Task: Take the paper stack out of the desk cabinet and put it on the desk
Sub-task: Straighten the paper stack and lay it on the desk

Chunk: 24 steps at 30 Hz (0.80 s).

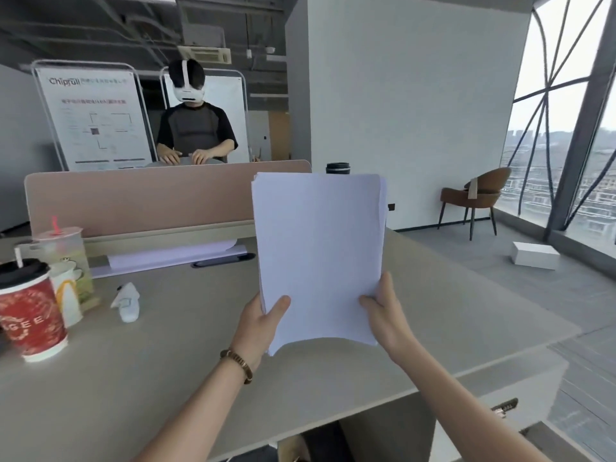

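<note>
A white paper stack (318, 248) is held upright in the air above the beige desk (160, 368), its lower edge a little above the desk top. My left hand (261, 323) grips the stack's lower left side with the thumb on the front sheet; a beaded bracelet is on that wrist. My right hand (383, 310) grips the lower right side the same way. The desk cabinet (500, 408) shows below the desk's right end, with a handle on its front.
At the desk's left stand a red paper cup (31, 315), a clear cup with a red straw (63, 258) and a crumpled white tissue (126, 300). More paper sheets and a black pen (223, 261) lie by the pink divider (143, 195). A person sits beyond it.
</note>
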Tool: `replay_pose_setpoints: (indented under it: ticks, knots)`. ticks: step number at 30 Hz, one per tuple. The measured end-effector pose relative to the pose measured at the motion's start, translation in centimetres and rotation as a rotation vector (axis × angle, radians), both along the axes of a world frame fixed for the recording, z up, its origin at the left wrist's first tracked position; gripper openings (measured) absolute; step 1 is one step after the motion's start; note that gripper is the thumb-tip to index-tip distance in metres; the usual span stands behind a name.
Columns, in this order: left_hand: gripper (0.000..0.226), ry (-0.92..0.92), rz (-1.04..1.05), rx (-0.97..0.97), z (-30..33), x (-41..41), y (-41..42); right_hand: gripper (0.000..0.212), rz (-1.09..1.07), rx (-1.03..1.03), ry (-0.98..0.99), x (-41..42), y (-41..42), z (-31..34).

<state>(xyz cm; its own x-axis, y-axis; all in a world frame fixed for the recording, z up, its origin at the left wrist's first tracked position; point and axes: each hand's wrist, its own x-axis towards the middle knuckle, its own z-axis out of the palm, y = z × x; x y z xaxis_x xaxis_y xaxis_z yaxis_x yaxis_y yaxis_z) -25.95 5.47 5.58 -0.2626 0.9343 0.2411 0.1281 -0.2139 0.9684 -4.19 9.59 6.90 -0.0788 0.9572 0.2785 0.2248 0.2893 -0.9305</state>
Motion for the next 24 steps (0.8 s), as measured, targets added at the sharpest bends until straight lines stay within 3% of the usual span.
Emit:
replay_pose_setpoints:
  ticks: [5, 7, 14, 21, 24]
  knots:
    - [0.009, -0.046, 0.027, -0.145, -2.6, -0.2, -0.2, 0.021, 0.049, -0.005, 0.039, -0.7, -0.4, -2.3]
    - [0.019, -0.063, -0.001, -0.172, -2.0, -0.7, 0.1, 0.020, 0.054, 0.007, 0.121, -0.7, -0.3, -1.7]
    - [0.028, -0.197, -0.008, 0.074, 2.6, -1.1, 1.6, 0.016, 0.033, 0.129, 0.255, -1.2, 2.3, 3.7]
    - [0.020, -0.236, 0.059, -0.044, -1.4, -0.1, 2.0, 0.026, -0.002, 0.073, 0.279, -2.0, 2.6, 0.9]
    - [0.013, -0.239, 0.086, -0.022, -1.2, 0.0, 2.5, 0.021, 0.008, 0.120, 0.267, -1.9, 2.7, 0.9]
